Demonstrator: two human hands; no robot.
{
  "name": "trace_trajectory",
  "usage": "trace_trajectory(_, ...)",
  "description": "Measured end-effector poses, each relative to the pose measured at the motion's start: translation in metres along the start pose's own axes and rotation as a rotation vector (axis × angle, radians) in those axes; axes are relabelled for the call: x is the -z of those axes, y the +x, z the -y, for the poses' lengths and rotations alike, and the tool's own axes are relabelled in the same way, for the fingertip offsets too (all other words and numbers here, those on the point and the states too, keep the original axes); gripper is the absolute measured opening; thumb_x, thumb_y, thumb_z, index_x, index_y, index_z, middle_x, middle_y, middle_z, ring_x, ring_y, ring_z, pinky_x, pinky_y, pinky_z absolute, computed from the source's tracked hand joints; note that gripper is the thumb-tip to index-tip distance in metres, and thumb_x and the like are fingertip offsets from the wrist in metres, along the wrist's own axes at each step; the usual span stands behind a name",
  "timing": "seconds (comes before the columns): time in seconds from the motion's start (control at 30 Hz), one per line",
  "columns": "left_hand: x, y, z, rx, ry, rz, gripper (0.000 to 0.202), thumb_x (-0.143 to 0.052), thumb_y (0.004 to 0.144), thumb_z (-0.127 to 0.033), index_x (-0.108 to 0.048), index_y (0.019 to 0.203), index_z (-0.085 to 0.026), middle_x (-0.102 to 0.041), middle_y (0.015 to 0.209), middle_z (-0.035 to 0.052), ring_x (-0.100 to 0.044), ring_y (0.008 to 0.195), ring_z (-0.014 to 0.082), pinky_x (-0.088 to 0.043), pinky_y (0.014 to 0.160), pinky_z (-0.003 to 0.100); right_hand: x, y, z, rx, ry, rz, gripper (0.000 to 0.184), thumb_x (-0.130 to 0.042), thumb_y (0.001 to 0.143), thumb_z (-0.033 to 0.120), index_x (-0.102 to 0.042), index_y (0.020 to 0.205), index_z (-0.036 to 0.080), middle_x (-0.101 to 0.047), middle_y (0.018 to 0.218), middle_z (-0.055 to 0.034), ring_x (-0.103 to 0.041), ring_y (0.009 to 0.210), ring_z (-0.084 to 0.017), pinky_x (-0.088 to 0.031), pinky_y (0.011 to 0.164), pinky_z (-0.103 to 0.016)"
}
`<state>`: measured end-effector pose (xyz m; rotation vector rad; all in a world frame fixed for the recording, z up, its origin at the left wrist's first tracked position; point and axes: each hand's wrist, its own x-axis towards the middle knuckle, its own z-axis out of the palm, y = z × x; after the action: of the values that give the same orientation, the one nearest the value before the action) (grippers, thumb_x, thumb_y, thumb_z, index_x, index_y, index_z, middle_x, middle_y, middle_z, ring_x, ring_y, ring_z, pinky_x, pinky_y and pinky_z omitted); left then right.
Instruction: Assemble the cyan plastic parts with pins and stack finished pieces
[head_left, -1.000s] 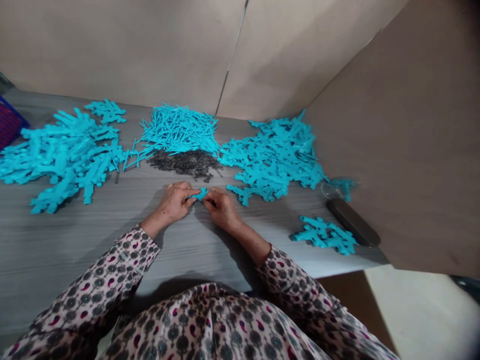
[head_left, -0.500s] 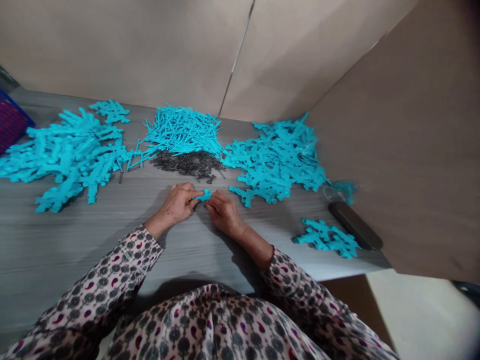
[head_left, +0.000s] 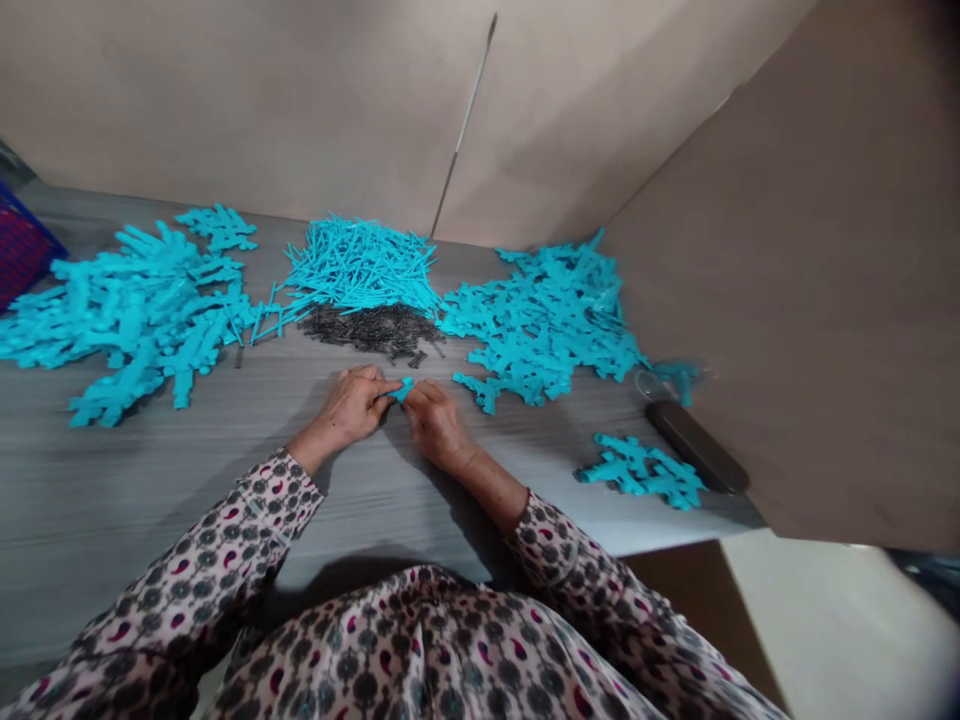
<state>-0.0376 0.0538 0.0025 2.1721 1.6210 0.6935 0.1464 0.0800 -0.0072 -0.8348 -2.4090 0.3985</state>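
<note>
My left hand (head_left: pixel 354 403) and my right hand (head_left: pixel 433 420) meet over the grey table (head_left: pixel 112 490), fingers pinched together on a small turquoise plastic piece (head_left: pixel 402 388). Just behind them lies a heap of small dark metal pins (head_left: pixel 375 328). Behind that is a heap of thin turquoise sticks (head_left: pixel 358 265). A pile of turquoise cross-shaped parts (head_left: pixel 544 325) lies right of my hands, and another large pile (head_left: pixel 131 310) lies to the left.
A small group of turquoise parts (head_left: pixel 641 470) sits near the table's right front edge beside a dark oblong object (head_left: pixel 694 445). Brown cardboard walls (head_left: pixel 787 280) close the back and right. A blue basket (head_left: pixel 19 250) shows at the far left.
Both hands stay pinched on the turquoise piece at the same spot; the right hand's fingers have shifted slightly. The view has drifted a little.
</note>
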Motion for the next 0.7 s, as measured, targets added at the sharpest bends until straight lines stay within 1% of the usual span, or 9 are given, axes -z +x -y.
trace_trajectory(0.17, 0.000, -0.001, 0.000, 0.016, -0.001, -0.004, 0.028, -0.057, 0.090, -0.021, -0.073, 0.112, -0.027, -0.064, 0.088, 0.0039, -0.060, 0.086, 0.0186, -0.046, 0.078, 0.031, -0.001, 0.001, -0.002, 0.017, -0.015, 0.002, 0.023, -0.045, 0.092, 0.008, -0.060, 0.079, 0.019, -0.061, 0.080, -0.0088, -0.052, 0.081, -0.023, -0.044, 0.077, -0.035)
trace_trajectory(0.27, 0.000, 0.000, 0.000, 0.008, 0.002, -0.018, 0.027, -0.058, 0.090, -0.020, -0.074, 0.110, -0.026, -0.064, 0.086, 0.0039, -0.061, 0.085, 0.0186, -0.046, 0.078, 0.031, -0.002, 0.000, -0.002, 0.014, -0.012, 0.013, 0.023, -0.044, 0.093, 0.009, -0.061, 0.081, 0.019, -0.061, 0.083, -0.0094, -0.052, 0.083, -0.024, -0.043, 0.079, -0.036)
trace_trajectory(0.4, -0.001, 0.000, 0.003, 0.002, -0.043, -0.039, 0.025, -0.062, 0.087, -0.019, -0.075, 0.108, -0.025, -0.065, 0.084, 0.0034, -0.062, 0.083, 0.0184, -0.046, 0.077, 0.030, -0.001, -0.003, -0.003, -0.010, -0.005, -0.019, 0.021, -0.045, 0.093, 0.011, -0.059, 0.080, 0.020, -0.060, 0.081, -0.0085, -0.052, 0.082, -0.024, -0.043, 0.078, -0.036)
trace_trajectory(0.57, 0.000, 0.000, 0.006, -0.002, -0.153, -0.060, 0.020, -0.062, 0.087, -0.022, -0.077, 0.101, -0.021, -0.068, 0.083, 0.0043, -0.063, 0.078, 0.0173, -0.047, 0.072, 0.027, 0.004, -0.006, -0.005, -0.027, 0.105, -0.086, 0.009, -0.054, 0.090, 0.017, -0.061, 0.088, 0.019, -0.062, 0.080, -0.0066, -0.053, 0.079, -0.023, -0.044, 0.076, -0.035)
trace_trajectory(0.7, 0.001, -0.002, 0.006, -0.058, -0.157, -0.067, 0.022, -0.059, 0.091, -0.030, -0.077, 0.100, -0.022, -0.068, 0.082, 0.0050, -0.062, 0.079, 0.0178, -0.048, 0.074, 0.028, 0.011, -0.004, -0.010, -0.082, 0.230, -0.159, 0.009, -0.057, 0.089, 0.020, -0.064, 0.084, 0.020, -0.060, 0.071, -0.0026, -0.053, 0.071, -0.019, -0.044, 0.073, -0.033)
